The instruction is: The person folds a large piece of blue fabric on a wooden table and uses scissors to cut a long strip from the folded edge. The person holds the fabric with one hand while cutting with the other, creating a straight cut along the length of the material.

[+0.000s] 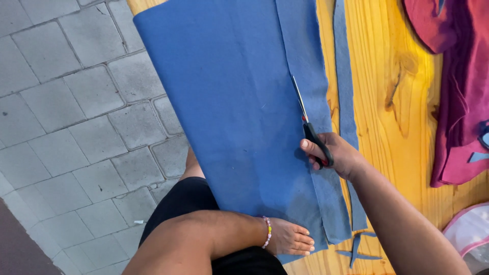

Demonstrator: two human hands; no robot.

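Observation:
A large sheet of blue fabric [229, 102] lies over the edge of a wooden table [387, 61] and hangs toward my lap. My right hand [336, 155] grips black-handled scissors [308, 119], whose blades point away from me along a cut line in the fabric. A cut blue panel [310, 66] lies just right of the blades. My left hand [290, 238], with a beaded bracelet on the wrist, rests flat on the near edge of the blue fabric, fingers together.
A narrow blue strip [345, 76] lies on the wood beside the panel, and small blue scraps [356, 247] sit near the front edge. Magenta cloth [458, 86] is piled at the right. A pink-rimmed clear plastic thing [471, 231] shows at the lower right. Grey paving [66, 102] lies left.

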